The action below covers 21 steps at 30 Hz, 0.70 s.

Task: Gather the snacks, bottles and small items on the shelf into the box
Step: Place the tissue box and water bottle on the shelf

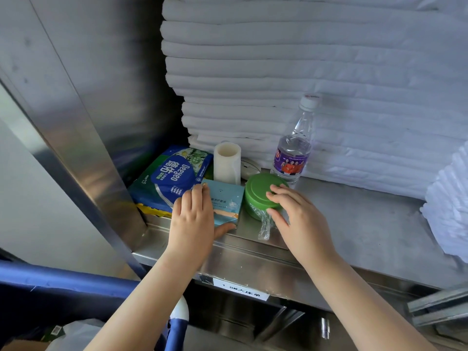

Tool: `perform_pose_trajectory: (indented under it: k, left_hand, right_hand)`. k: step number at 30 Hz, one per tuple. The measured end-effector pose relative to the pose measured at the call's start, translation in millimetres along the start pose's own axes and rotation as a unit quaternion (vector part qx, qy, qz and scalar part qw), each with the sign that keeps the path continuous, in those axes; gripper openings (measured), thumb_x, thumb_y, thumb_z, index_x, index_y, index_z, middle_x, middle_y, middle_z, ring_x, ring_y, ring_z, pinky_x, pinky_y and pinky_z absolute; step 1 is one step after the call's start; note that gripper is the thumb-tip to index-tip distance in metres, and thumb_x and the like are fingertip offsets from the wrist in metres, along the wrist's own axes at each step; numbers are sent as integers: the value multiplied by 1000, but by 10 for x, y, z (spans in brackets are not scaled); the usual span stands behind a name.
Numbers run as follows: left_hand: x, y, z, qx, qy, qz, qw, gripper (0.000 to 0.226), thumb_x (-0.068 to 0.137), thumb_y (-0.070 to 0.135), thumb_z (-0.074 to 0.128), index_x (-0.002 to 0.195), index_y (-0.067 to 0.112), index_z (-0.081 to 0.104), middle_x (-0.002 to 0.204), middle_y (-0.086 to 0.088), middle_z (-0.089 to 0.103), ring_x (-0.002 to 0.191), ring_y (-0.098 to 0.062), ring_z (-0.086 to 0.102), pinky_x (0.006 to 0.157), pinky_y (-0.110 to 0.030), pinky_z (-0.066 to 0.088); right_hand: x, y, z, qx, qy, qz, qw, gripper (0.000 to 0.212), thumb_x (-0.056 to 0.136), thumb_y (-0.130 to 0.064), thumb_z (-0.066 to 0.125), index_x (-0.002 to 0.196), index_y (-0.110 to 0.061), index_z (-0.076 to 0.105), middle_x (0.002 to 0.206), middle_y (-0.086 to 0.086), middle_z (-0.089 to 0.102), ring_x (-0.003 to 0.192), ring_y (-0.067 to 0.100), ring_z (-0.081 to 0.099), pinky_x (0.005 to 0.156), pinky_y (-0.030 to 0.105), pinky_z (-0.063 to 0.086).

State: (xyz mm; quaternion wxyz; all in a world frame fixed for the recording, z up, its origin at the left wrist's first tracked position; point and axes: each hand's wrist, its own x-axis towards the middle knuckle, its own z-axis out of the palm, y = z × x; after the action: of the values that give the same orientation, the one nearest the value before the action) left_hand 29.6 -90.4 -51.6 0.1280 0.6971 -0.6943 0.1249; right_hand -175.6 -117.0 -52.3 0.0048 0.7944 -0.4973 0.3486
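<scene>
On the steel shelf (354,214), near its front edge, lie the things to be gathered. The left hand (193,219) rests flat on a light blue box (226,201), fingers together on its top and thumb against its front edge; much of the box is hidden under the hand. The right hand (301,219) lies over a green round lid (260,192), fingertips on its top and thumb at its rim, loosely curved around it. What sits under the lid cannot be made out; a scrap of clear wrap (264,226) trails from beneath it toward the shelf edge.

To the left lies one blue and green packet (169,176) with printed lettering, resting on something yellow (152,210) of which only a corner shows. Behind the box stands one cream cylinder (227,160), and just beside it a small pale rounded object (249,168), largely hidden and hard to identify. One clear water bottle (293,150) with a white cap and purple label stands upright behind the lid, holding clear liquid in its lower part.

A tall stack of folded white linens (316,59) fills the back of the shelf, cut off at the top and right. A white label (240,291) is stuck on the shelf's front.
</scene>
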Motion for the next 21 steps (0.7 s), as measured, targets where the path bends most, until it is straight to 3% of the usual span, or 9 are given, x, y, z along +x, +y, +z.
perform_pose_trajectory:
  k: [6,12,16,21]
  left_hand:
    - [17,-44,41,-8,6,16,1000,87,65,60,66,115,-10,56,107,-25,59,89,-39,59,75,-44,50]
    - [-138,84,-89,-71,41,28,996,75,72,43,73,126,-4,51,126,-23,52,111,-41,52,90,-51,43]
    - [-349,430,-334,-153,61,94,982,58,79,45,64,123,7,56,126,-12,55,122,-34,46,99,-48,39]
    - [-702,1183,-748,-272,55,200,939,51,84,52,50,121,17,57,124,2,55,117,-20,50,97,-35,41]
  right_hand:
    - [-5,-6,-36,24,-26,21,999,29,81,-12,73,109,-11,69,124,-1,63,118,15,57,93,30,50]
    - [-144,65,-266,14,-80,23,996,41,89,-23,62,129,-17,56,139,-6,50,125,10,47,94,24,42]
    - [-455,88,-633,-7,-64,27,998,40,89,-28,60,128,-18,55,130,-7,55,116,11,52,87,23,44]
    - [-1170,48,-1342,-20,-43,56,997,40,88,-38,52,126,-26,51,119,-12,58,105,6,56,79,20,49]
